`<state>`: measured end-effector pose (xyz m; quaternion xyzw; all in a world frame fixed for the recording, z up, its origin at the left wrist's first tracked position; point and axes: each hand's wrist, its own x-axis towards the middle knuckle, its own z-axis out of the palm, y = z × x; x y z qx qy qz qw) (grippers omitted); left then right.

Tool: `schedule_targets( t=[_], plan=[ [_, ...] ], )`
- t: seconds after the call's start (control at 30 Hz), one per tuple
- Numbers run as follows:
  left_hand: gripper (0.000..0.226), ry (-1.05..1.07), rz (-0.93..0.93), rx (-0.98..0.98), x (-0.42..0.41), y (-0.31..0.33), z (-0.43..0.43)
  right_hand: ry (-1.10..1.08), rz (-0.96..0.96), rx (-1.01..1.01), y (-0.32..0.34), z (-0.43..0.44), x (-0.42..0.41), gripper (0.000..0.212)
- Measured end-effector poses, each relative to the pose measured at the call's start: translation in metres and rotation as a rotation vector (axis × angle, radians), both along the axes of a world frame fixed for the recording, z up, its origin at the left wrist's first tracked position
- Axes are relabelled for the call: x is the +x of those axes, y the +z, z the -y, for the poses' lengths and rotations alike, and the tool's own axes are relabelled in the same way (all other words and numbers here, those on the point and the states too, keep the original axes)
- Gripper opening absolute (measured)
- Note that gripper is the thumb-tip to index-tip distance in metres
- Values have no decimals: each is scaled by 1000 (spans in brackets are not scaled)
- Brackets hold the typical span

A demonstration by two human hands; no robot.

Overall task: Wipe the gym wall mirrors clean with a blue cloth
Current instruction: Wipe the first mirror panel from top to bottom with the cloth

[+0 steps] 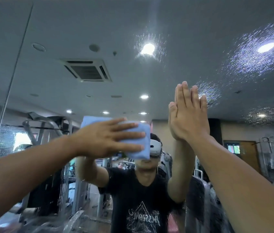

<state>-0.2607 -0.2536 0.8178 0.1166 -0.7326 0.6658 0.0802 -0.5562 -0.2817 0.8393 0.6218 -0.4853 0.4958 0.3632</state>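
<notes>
1. From my end, the blue cloth (pixel 139 154) is folded up and lying flat on the mirror (pixel 99 27), mid-frame, a touch left of centre.
2. The left hand (pixel 109 138) is spread over it with straight fingers. It's a flat palm pressing the cloth to the glass, no clench.
3. The right hand (pixel 190 118) is just right of centre, fingers straight up and together, flat on the glass and holding nothing.
4. Spray droplets (pixel 257 54) speckle the upper right.
5. A seam (pixel 17 52) runs down the left side.
6. In the reflection I can see a black T-shirt (pixel 132 190), a white headset (pixel 155 148) and gym machines (pixel 45 128).
</notes>
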Motion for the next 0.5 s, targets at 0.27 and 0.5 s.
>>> schedule_targets(
  t=[0.27, 0.5],
  plan=[
    [43, -110, -517, -147, -21, 69, -1, 13, 5, -13, 1, 2, 0, 70],
    [55, -42, 37, 43, -9, -21, -2, 4, 3, -44, -1, 5, 0, 74]
  ],
)
